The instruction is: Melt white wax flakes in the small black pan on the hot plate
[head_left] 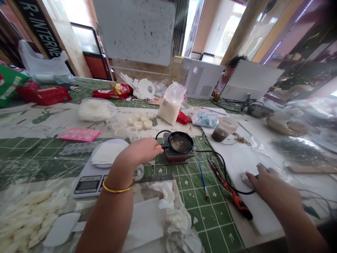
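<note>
**Left grip (143, 150) closed on the pan handle; right grip (263, 182) lying loose on a white block**

Left grip is wrapped shut round the short handle (161, 146) of the small black pan (180, 142), knuckles up, with a gold bangle (118, 188) on the wrist behind it. The pan sits just ahead of that grip on a squat heater block (179, 155) on the green gridded surface (205, 211). A thin pool of pale liquid lies in it.

From where I stand the pan looks light and stiff, probably metal and probably warm. The handle is the only sensible place to hold it. The liquid is shallow and would run to the rim at any tilt, so it wants carrying level.

Right grip lies mostly flat, fingers stretched over a small white block (246, 177) on the white board (237, 154). It is touching rather than clasping. A black cable (223, 165) runs from that block back to the heater, crossing between the two grips.

Things crowd close around them:
- A kitchen scale (91, 179) with a white dish on it sits just outside the left wrist.
- A small glass jar (139, 172) sits under the left forearm.
- A crumpled tissue (176, 218) lies nearer the body.
- A thin blue brush (202, 177) and a red-handled cutter (231, 196) lie between the grips, the cutter touching the cable.
- Small cups of white wax (142, 121), a bag of white granules (170, 103) and a lidded tub of dark liquid (223, 129) stand beyond the pan.

The cable loop and the cutter are the likeliest snags on the right, and the scale on the left.
</note>
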A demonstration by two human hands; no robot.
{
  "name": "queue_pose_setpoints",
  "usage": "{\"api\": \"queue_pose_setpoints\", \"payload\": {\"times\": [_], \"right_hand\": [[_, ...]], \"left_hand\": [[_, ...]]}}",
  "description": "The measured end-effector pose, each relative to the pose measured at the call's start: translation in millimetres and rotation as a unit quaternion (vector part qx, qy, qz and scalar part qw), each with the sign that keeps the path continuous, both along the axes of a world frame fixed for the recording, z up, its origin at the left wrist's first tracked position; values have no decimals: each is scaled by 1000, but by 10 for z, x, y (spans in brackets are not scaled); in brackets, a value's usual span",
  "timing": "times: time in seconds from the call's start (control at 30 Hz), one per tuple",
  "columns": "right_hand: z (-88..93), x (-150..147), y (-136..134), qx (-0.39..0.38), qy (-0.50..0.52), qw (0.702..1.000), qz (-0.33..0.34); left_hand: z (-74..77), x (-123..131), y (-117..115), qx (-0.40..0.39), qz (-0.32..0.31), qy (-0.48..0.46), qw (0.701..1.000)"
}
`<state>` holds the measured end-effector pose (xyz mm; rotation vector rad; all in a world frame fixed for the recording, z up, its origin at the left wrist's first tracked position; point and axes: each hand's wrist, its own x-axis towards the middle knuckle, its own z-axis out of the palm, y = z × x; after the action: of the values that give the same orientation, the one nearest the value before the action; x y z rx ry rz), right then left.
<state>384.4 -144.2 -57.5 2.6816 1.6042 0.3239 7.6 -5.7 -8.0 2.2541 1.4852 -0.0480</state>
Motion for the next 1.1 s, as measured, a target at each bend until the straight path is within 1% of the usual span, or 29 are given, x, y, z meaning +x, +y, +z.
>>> {"api": "queue_pose_setpoints", "payload": {"times": [0.03, 0.07, 0.1, 0.13, 0.17, 0.2, 0.3, 0.37, 0.43, 0.5, 0.53, 0.57, 0.63, 0.67, 0.7, 0.73, 0.77, 0.8, 0.87, 0.97, 1.0, 1.1], "right_hand": [[35, -149, -10, -1, -28, 999, 18], [48, -310, -11, -2, -40, 997, 71], [36, -473, -2, -15, -30, 987, 154], [-1, -624, 17, -50, -17, 965, 255], [-57, -754, 46, -74, -15, 943, 324], [-126, -857, 81, -88, -21, 922, 375], [-323, -1003, 200, -90, -68, 901, 418], [-381, -1017, 269, -93, -92, 888, 441], [-353, -1018, 323, -98, -98, 864, 485], [-245, -1025, 360, -79, -87, 843, 524], [-166, -1027, 375, -52, -73, 841, 533], [-77, -1028, 388, -7, -52, 844, 533], [109, -1025, 416, 136, 15, 857, 496], [193, -1027, 432, 225, 59, 858, 458], [264, -1038, 451, 294, 106, 856, 412], [317, -1059, 474, 335, 153, 850, 376], [350, -1092, 501, 355, 195, 845, 350], [363, -1136, 531, 350, 229, 842, 341], [346, -1245, 595, 310, 258, 844, 354], [280, -1398, 677, 263, 224, 860, 376], [265, -1432, 695, 247, 219, 861, 388], [252, -1474, 730, 200, 234, 846, 437]], "left_hand": [[2, 2, 0, -1, 1, 0, 1000], [3, 3, 0, -2, 1, 1, 1000], [4, 3, 0, -3, 0, 2, 1000], [5, 3, 0, -2, -1, 3, 1000], [5, 3, 0, -1, -2, 5, 1000], [3, 3, 0, 2, -5, 6, 1000], [-4, 3, -1, 10, -11, 4, 1000], [-11, 2, -1, 12, -12, 0, 1000], [-19, -1, 4, 10, -14, -6, 1000], [-29, -11, 15, 7, -24, -15, 1000], [-35, -18, 22, 6, -30, -21, 999], [-40, -26, 29, 4, -37, -28, 999], [-47, -42, 42, 1, -47, -37, 998], [-48, -49, 46, 0, -49, -41, 998], [-47, -55, 47, -2, -51, -42, 998], [-44, -60, 46, -4, -51, -43, 998], [-39, -64, 41, -6, -51, -44, 998], [-33, -67, 35, -8, -50, -43, 998], [-19, -72, 20, -11, -46, -41, 998], [-6, -75, 7, -9, -40, -40, 998], [-6, -75, 8, -8, -38, -41, 998], [-17, -74, 25, -5, -37, -44, 998]]}}
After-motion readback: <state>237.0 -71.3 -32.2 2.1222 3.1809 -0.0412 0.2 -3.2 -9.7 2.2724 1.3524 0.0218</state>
